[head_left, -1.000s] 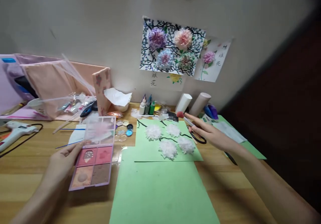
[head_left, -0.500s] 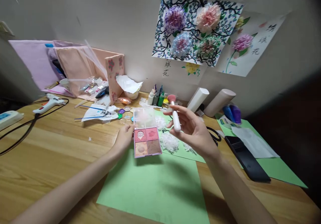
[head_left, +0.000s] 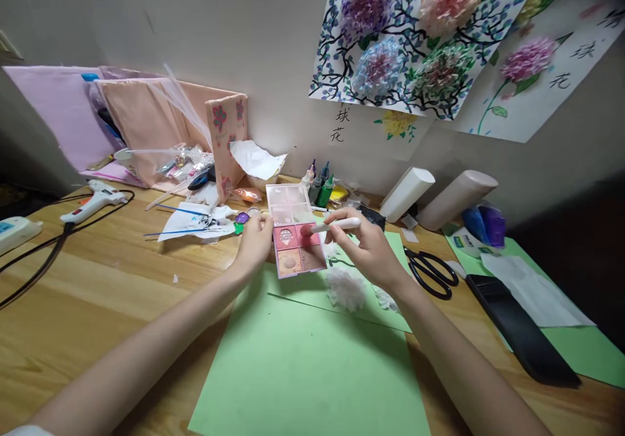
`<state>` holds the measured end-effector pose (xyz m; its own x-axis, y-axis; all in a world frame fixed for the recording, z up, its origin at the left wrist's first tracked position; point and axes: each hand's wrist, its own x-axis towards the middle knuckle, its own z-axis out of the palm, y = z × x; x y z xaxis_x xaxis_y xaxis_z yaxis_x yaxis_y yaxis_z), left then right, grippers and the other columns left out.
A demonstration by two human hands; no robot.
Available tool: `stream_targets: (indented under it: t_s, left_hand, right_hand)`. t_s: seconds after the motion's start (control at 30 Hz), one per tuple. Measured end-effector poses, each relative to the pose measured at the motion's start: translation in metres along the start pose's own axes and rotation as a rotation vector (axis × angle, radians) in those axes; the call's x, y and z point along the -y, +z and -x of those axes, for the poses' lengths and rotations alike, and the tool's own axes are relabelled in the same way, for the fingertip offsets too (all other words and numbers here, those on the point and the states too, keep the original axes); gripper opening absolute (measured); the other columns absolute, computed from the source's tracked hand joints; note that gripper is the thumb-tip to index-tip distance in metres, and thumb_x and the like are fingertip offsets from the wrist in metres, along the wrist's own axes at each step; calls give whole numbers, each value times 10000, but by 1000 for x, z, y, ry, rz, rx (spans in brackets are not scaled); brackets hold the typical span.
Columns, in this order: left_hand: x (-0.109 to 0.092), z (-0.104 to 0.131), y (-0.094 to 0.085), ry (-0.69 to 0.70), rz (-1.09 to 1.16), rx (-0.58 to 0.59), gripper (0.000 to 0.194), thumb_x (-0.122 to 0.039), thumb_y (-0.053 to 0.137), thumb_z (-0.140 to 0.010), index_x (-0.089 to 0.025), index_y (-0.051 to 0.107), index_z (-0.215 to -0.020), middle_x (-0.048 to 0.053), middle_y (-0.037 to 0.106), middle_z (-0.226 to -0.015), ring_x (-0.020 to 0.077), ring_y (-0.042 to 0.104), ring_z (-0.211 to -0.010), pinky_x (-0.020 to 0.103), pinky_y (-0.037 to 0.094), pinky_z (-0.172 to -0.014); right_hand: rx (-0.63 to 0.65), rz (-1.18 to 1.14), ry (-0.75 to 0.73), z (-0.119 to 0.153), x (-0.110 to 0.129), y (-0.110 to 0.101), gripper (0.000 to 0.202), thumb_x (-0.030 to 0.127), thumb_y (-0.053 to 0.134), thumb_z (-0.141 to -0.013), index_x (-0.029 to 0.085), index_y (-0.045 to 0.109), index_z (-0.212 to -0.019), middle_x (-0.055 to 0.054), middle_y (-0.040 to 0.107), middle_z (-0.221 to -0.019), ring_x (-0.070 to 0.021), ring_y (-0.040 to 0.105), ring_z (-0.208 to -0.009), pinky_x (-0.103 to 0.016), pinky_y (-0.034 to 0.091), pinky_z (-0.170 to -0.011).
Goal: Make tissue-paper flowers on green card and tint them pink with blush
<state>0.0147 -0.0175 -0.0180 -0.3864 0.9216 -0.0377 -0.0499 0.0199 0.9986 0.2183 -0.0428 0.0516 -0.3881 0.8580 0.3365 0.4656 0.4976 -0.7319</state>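
Note:
My left hand (head_left: 256,241) grips the left edge of an opened makeup palette (head_left: 301,260), its clear lid tipped up at the back. Four would be too many to count closely, but several pans show pink, red, tan and brown powder. Between the fingers of my right hand (head_left: 366,244) is a white-handled makeup brush (head_left: 342,224). Its pink bristle head lies at the upper right pan of the palette. Below the palette a green paper sheet (head_left: 312,364) lies on the table. White paper flowers (head_left: 346,287) rest on another green sheet, partly hidden by my right hand.
Black-handled scissors (head_left: 432,273) and a black phone (head_left: 522,328) lie at the right. A glue gun (head_left: 92,202) with its cable is at the left. Paint bottles (head_left: 325,192) and a white bottle (head_left: 407,194) stand near the wall. A flower picture (head_left: 405,52) hangs above.
My right hand has brought the brush from upright beside the palette to its upper right pan. The palette has risen slightly, and the view has shifted.

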Motion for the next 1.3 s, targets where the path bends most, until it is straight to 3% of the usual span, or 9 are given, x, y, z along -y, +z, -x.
stream_targets:
  t_s: [0.23,0.37,0.53,0.7,0.83,1.2,1.3]
  left_hand:
    - [-33,-41,40,155,-104,95,129,-277,583,-727,-148,570,-732,23,596,-696,155,542,-667,246,391,-620]
    - [-32,-49,55,266,-242,96,135,-287,502,-794,-165,552,-763,16,582,-705,149,524,-643,244,370,-600]
    - [-23,-53,66,303,-259,83,119,-285,521,-792,-171,544,-766,17,594,-725,153,536,-656,239,365,-596]
    - [-23,-57,64,258,-242,91,99,-262,553,-771,-165,566,-754,4,576,-670,149,508,-618,241,363,-606]
    - [-31,-62,57,256,-230,94,59,-208,598,-731,-155,581,-714,-2,560,-666,143,491,-636,235,365,-638]
    - [-47,-62,51,291,-307,120,52,-176,575,-746,-150,571,-701,11,558,-682,153,507,-672,237,379,-670]
    - [-51,-63,49,300,-359,118,76,-190,551,-765,-147,563,-704,16,562,-684,149,511,-661,239,387,-670]
  right_hand:
    - [-116,80,62,-18,-18,-27,180,330,430,-880,193,542,-913,-7,608,-712,-152,563,-691,-249,370,-579]
    - [-89,19,41,-21,-26,-32,186,315,417,-895,199,535,-980,-24,645,-825,-151,587,-759,-243,387,-612]
    - [-41,146,46,-22,-34,-34,168,281,430,-885,194,573,-867,-24,649,-879,-138,581,-728,-237,378,-603]
    - [-25,118,32,-22,-35,-32,183,276,425,-893,206,568,-983,-23,658,-908,-146,597,-792,-233,394,-632]
    - [7,152,31,-22,-35,-27,177,274,441,-883,207,593,-943,-12,666,-861,-133,588,-712,-220,368,-559]
    - [15,118,-11,-20,-34,-24,213,290,435,-894,211,615,-977,-33,662,-986,-155,609,-837,-236,423,-645]
    - [38,149,-21,-20,-32,-26,204,277,448,-888,220,620,-983,-18,666,-971,-139,599,-789,-221,403,-610]
